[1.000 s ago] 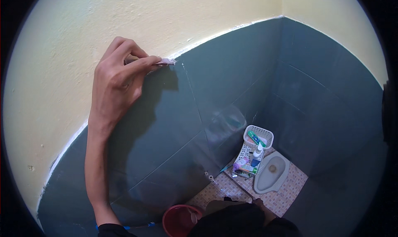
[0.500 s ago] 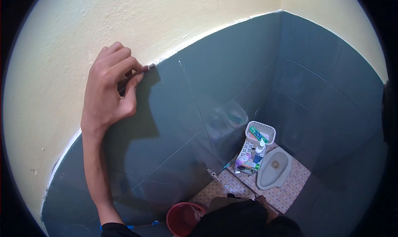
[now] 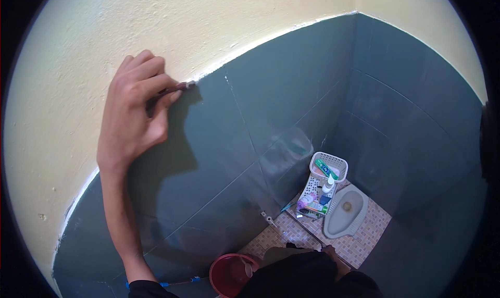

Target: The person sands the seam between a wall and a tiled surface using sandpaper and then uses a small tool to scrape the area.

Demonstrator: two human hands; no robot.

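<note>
My left hand (image 3: 133, 108) is raised against the wall, closed in a pinch on a slim brown-handled tool that looks like a small paintbrush (image 3: 183, 86). A pale band shows near its dark tip. The tip meets the white line where the cream upper wall (image 3: 104, 22) joins the dark grey-green tiles (image 3: 208, 157). Low beside my dark clothing, what appears to be my right hand (image 3: 329, 252) hangs down, small and partly covered. Its fingers cannot be made out.
Below, on the patterned tile floor (image 3: 376, 222), sits a grey squat toilet (image 3: 333, 226). Beside it stand white plastic baskets (image 3: 344, 177) with a green box, a pump bottle and other toiletries. A tap (image 3: 267, 218) juts from the wall. Near my body is a red bucket (image 3: 214, 269) with a scoop.
My left wrist has shifted slightly left and the fingers have tilted a little, while the tool's tip stays near the same spot on the wall line. The view has moved very slightly.
</note>
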